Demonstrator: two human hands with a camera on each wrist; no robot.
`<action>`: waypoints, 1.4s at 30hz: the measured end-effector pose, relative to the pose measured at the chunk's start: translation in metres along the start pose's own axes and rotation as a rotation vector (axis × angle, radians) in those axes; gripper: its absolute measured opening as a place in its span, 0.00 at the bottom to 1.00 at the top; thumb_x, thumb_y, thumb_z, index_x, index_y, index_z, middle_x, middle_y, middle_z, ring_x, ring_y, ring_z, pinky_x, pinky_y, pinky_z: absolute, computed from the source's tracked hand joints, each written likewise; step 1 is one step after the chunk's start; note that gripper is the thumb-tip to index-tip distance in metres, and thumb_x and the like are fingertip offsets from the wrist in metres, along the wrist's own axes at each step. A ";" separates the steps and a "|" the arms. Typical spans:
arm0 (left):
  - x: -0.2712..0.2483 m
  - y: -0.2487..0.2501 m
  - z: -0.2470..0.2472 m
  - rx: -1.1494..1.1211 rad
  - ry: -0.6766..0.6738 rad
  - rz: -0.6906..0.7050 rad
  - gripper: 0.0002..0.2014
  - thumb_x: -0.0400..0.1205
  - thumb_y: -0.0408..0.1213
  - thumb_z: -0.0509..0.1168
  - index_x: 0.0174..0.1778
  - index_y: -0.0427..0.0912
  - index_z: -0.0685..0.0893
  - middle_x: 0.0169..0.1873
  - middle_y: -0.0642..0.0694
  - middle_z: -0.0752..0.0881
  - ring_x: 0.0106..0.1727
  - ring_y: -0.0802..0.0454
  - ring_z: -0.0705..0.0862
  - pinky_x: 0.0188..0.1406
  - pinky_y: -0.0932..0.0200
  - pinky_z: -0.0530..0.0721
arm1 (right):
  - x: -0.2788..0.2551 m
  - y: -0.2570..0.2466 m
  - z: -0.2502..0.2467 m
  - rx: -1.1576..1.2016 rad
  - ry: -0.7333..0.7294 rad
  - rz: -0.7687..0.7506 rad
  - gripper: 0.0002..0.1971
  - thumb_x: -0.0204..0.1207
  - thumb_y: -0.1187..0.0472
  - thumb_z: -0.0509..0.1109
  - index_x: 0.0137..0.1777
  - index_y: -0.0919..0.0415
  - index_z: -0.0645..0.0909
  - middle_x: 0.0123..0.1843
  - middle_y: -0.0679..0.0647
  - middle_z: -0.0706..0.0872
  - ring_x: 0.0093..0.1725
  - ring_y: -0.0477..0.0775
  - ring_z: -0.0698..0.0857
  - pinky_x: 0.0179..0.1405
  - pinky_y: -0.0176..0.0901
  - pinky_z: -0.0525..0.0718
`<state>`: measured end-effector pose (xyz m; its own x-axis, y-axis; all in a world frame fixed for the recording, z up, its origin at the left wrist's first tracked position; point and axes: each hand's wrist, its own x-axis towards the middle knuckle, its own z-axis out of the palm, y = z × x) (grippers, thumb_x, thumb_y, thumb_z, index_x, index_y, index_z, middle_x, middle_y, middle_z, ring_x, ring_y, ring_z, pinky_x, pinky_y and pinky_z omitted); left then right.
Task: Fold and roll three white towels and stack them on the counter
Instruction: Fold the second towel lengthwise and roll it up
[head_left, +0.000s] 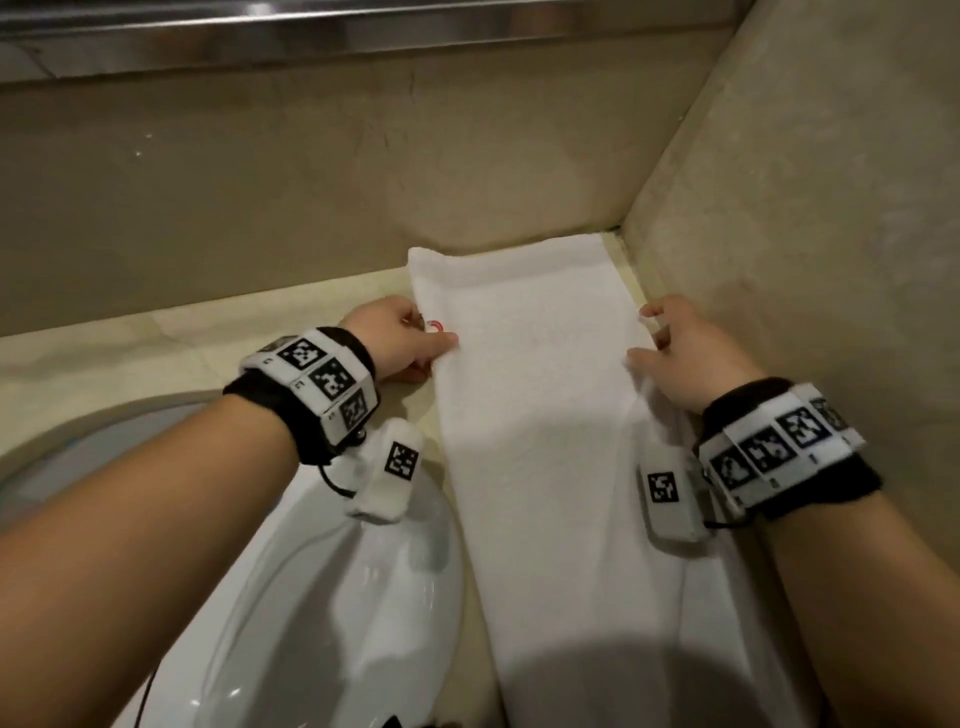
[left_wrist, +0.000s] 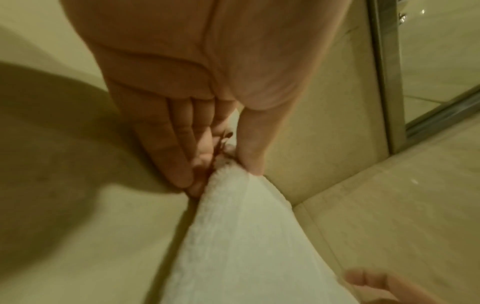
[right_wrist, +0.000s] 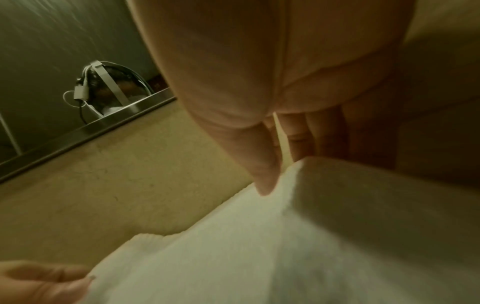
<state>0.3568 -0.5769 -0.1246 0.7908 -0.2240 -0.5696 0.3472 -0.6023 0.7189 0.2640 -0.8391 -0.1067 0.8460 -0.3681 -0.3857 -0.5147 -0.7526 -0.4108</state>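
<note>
White towel (head_left: 540, 415) folded into a long strip, lying on the beige counter (head_left: 156, 338) beside the white sink (head_left: 322, 571). Left edge pinched by left hand (head_left: 400, 338), thumb against fingers. Right edge gripped between thumb and fingers of right hand (head_left: 685, 353).

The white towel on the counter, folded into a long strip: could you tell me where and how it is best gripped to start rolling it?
Grip the white towel on its two long edges, one hand from each side, as the left hand and right hand do now. The strip lies flat with its far end at the wall corner, so that end probably rolls most evenly towards the body.
</note>
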 end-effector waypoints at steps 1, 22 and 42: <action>-0.001 0.000 0.003 0.035 0.012 0.006 0.12 0.72 0.42 0.74 0.41 0.41 0.78 0.36 0.44 0.85 0.34 0.49 0.85 0.33 0.59 0.89 | -0.006 0.004 0.003 -0.019 -0.016 0.017 0.20 0.76 0.59 0.65 0.66 0.53 0.66 0.59 0.59 0.82 0.49 0.57 0.80 0.48 0.44 0.75; -0.030 -0.008 0.023 0.189 0.103 0.005 0.15 0.77 0.45 0.68 0.49 0.36 0.79 0.52 0.37 0.86 0.47 0.39 0.85 0.49 0.49 0.84 | -0.104 0.059 0.022 0.114 -0.055 0.158 0.08 0.79 0.57 0.63 0.42 0.61 0.75 0.42 0.61 0.82 0.44 0.58 0.79 0.40 0.42 0.69; -0.136 -0.059 0.106 -0.228 -0.258 -0.127 0.06 0.77 0.34 0.69 0.48 0.42 0.81 0.41 0.44 0.87 0.39 0.48 0.86 0.30 0.60 0.86 | -0.156 0.083 0.058 0.958 -0.158 0.101 0.12 0.75 0.79 0.59 0.47 0.64 0.79 0.32 0.52 0.89 0.29 0.49 0.85 0.27 0.32 0.82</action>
<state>0.1756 -0.5917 -0.1320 0.5914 -0.3618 -0.7206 0.5605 -0.4581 0.6899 0.0811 -0.8125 -0.1284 0.7996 -0.2763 -0.5332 -0.5375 0.0669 -0.8406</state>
